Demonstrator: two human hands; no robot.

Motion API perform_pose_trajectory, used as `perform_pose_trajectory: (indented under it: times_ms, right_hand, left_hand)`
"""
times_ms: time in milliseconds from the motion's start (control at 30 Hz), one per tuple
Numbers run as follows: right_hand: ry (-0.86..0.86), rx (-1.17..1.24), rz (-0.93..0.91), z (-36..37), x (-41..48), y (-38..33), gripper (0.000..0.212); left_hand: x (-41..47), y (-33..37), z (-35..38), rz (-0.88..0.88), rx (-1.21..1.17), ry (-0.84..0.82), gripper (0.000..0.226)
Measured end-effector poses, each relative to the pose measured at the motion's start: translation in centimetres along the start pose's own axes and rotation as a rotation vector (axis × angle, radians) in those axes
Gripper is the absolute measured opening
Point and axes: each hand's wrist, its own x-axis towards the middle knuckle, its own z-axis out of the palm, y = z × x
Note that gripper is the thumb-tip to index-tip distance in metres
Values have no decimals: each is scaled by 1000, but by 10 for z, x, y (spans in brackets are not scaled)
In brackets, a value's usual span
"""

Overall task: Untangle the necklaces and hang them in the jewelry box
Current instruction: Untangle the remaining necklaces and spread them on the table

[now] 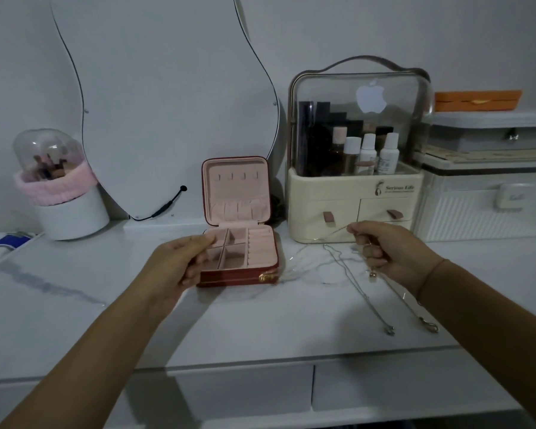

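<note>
Two hands engaged. Right hand (384,249): fingers (372,252) curled, pinching thin silver chain necklaces (365,294), tails trailing on white marbled tabletop (260,320). Left hand (180,258): fingers (202,241) clamped on left rim of open red, pink-lined jewelry box (239,277), chains to its right. Step, judged: untangling; next, free one chain for lid hooks (237,176).

The left hand (180,261) holds the open jewelry box (235,278). The right hand (390,252) pinches the necklaces (361,292), and chains trail below its fingers (372,252).

Head-worn camera looks forward and down, close over the vanity top (260,320).
</note>
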Motion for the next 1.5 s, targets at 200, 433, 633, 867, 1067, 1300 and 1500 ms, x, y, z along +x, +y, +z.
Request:
perform_pose_trajectory:
  times_ms: [200, 433, 633, 867, 1067, 1300, 1500]
  right_hand:
    - [2, 14, -14, -6, -1, -5, 11]
    - [-25, -53, -90, -3, -5, -15, 10]
    - [-153, -71, -141, 16, -12, -25, 14]
    - [-57, 12, -223, 17, -9, -32, 17]
    - [6, 84, -262, 21, -4, -29, 17]
    - [-158, 119, -310, 44, -7, -38, 16]
    - [-303, 45, -344, 65, -12, -49, 17]
  left_hand:
    - [-4, -14, -21, 20, 157, 139, 14]
    - [-3, -20, -50, 48, 195, 303, 15]
    - [-5, -20, -49, 71, 224, 323, 14]
    - [-10, -15, -52, 88, 264, 414, 13]
    - [-11, -20, -62, 67, 295, 469, 11]
    - [-7, -26, -60, 93, 329, 397, 13]
    - [-9, -28, -45, 177, 473, 303, 14]
